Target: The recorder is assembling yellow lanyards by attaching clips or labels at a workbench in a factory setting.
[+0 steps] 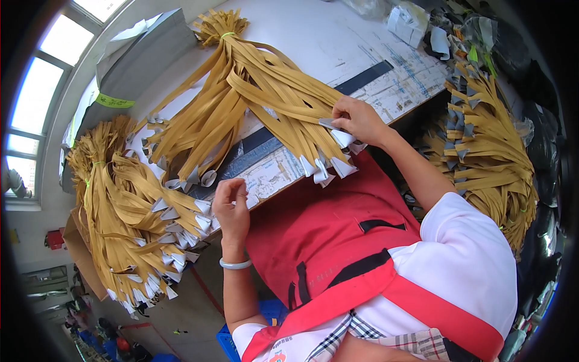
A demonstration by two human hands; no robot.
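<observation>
A bundle of tan flat straps [259,90] with folded white tips lies fanned across the white table [325,36], tied by a green band at its far end. My right hand [359,117] pinches a white tip [344,137] of one strap at the near end of this bundle. At the table's front edge, my left hand [232,208], with a pale bangle on its wrist, has its fingers closed on a small white piece [251,201]. A red apron [325,229] covers my lap below the table edge.
A second tan strap bundle [126,211] hangs over the table's left end. A third bundle [488,139], grey-tipped, lies at the right. Grey boards [142,54] stand at the back left, white packets [410,24] at the back, a blue crate [271,311] on the floor.
</observation>
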